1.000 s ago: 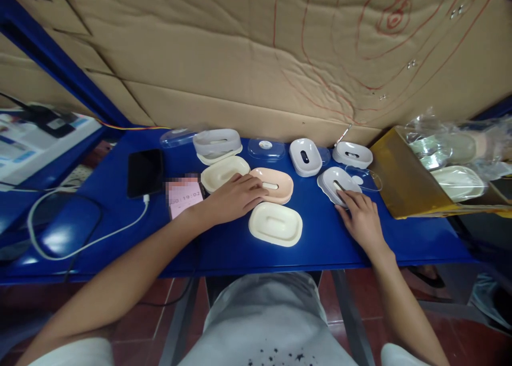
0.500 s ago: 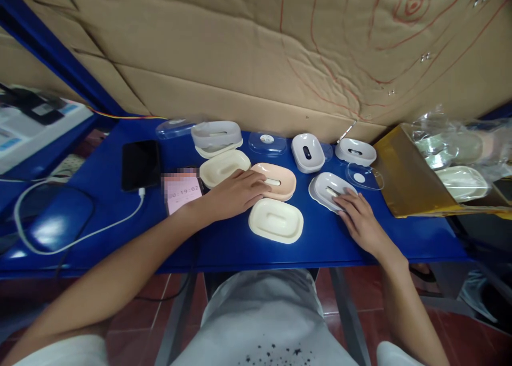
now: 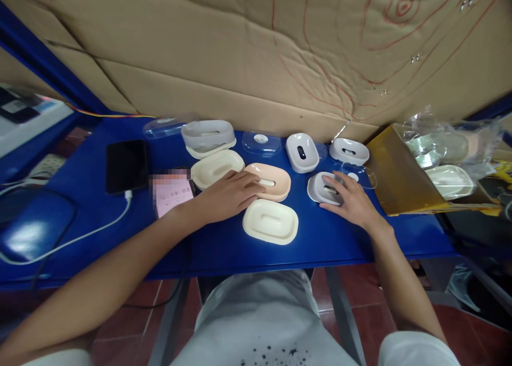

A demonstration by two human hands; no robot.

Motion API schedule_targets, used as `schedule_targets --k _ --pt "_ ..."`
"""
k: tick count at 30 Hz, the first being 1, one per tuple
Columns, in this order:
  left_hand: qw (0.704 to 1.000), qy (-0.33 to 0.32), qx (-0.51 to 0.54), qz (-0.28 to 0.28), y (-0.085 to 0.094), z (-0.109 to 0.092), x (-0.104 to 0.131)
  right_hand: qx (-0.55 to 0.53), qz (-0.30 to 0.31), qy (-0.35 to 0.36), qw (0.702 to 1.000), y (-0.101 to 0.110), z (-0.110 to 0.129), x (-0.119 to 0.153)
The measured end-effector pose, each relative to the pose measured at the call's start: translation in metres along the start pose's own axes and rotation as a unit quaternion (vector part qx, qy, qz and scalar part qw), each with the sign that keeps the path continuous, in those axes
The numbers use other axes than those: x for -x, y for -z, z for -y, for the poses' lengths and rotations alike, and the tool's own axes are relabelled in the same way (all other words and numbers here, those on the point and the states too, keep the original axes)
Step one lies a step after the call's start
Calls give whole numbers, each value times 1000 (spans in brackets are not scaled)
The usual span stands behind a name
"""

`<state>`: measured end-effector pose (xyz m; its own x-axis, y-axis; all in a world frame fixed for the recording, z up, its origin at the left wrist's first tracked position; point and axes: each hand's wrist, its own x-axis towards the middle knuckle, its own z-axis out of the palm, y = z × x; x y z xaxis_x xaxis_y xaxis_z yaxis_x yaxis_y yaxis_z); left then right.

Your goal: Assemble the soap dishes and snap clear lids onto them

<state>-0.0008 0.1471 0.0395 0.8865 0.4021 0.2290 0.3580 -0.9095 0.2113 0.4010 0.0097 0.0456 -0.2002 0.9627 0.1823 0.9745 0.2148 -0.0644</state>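
My left hand (image 3: 230,195) lies over the left side of a peach oval dish (image 3: 280,181), fingers stretched out, touching it. A cream tray (image 3: 271,222) lies just in front of that dish, and a cream dish (image 3: 216,168) is behind my left hand. My right hand (image 3: 352,198) is round the right side of a white dish (image 3: 320,187), its thumb at the front edge and fingers at the back. Another white dish (image 3: 303,152) stands behind it, and a further one (image 3: 349,151) is at the back right.
A grey-white dish (image 3: 208,135) and clear lids (image 3: 262,143) line the back. On the left lie a black phone (image 3: 127,166) with a white cable and a lit phone (image 3: 174,192). An open cardboard box (image 3: 404,174) with wrapped dishes stands right, before a cardboard wall (image 3: 200,51).
My right hand has spread from the right end of the white dish to grip round its sides, and the dish is turned a little. My left hand stays at the peach dish.
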Motion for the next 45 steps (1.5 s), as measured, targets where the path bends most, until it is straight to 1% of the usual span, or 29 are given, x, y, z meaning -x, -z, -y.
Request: schedule_targets --k 4,9,15,19,22,25,27,29,32,33,35,37,38,40,42,45 --pt "1000 2 -11 7 2 -2 -1 5 7 11 1000 3 -7 -6" --pt "1000 3 -15 3 1 -1 -1 4 17 21 1000 2 -11 -9" --pt "1000 0 -21 2 -1 0 -1 -57 6 39 998 2 -15 -12" --pt "1000 -5 -31 3 0 0 -1 -73 31 34 996 3 -17 -14" --pt "999 -8 -39 11 -1 0 -1 -49 30 35 998 -3 -12 -13" --pt "999 -2 -37 8 -1 -1 -1 -3 18 34 999 -14 -5 -9" --pt "999 1 -38 7 -1 -2 -1 9 16 37 999 -18 -3 -5" --pt "999 1 -47 12 0 -3 -1 7 25 34 999 -16 -4 -1" --pt "998 -1 -59 21 1 -3 -2 22 43 4 999 1 -5 0" --pt "998 -3 -56 20 1 -3 -3 29 36 -9 999 10 -3 -3" --pt "999 -13 -34 12 0 -2 -4 22 -6 -23 999 24 8 -14" --pt "1000 -27 -3 0 -2 -1 -5 -4 -53 -16 998 30 26 -34" --pt "999 -34 11 -4 -3 -1 -5 -14 -62 -6 998 29 36 -46" --pt "999 -41 29 -9 -4 -1 -4 -11 -59 11 998 17 54 -69" --pt "999 -39 29 -10 -4 -1 -2 3 -50 3 999 -1 66 -86" --pt "999 -28 9 -12 1 -1 2 -1 -41 -16 999 -22 66 -93"
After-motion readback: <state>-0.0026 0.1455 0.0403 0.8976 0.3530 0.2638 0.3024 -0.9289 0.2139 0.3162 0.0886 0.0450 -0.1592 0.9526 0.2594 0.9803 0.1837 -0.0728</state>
